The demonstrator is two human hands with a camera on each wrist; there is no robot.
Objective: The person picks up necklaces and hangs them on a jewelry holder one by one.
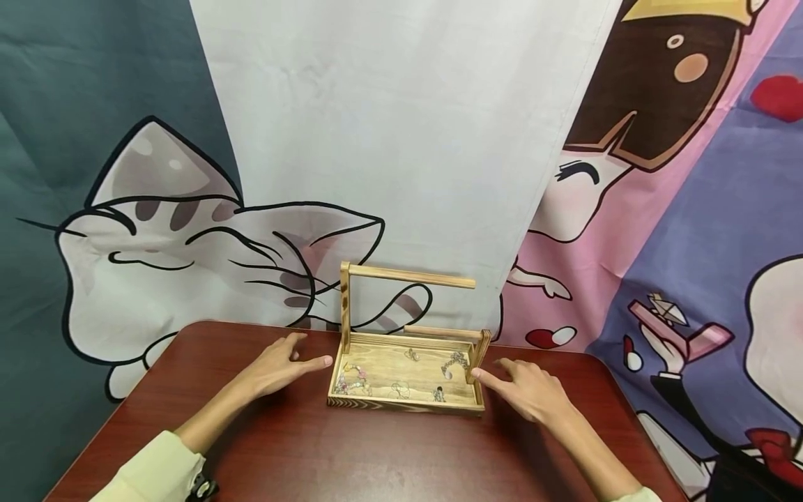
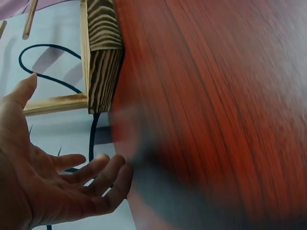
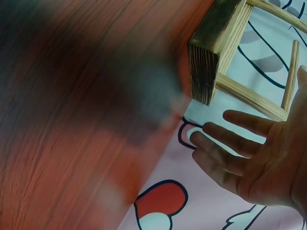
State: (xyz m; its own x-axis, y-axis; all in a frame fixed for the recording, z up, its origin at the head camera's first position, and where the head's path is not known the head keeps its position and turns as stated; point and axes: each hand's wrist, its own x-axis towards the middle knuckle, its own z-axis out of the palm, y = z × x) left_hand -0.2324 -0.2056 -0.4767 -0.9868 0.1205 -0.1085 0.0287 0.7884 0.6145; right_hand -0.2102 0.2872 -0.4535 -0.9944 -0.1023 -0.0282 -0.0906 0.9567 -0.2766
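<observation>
A shallow wooden jewelry tray stands on the table, with a tall post and bar at its left and a shorter post and bar at its right. Inside lie a beaded bracelet, a silvery chain and several small trinkets. My left hand hovers left of the tray, fingers loosely spread and holding nothing; the left wrist view shows its palm beside the tray's end wall. My right hand is at the tray's right end, thumb close to the short post, its fingers extended and grasping nothing.
The reddish-brown table extends in front of the tray and to both sides. Behind its far edge hangs a cloth backdrop with a cartoon cat and a cartoon figure. A dark wristband circles my left wrist.
</observation>
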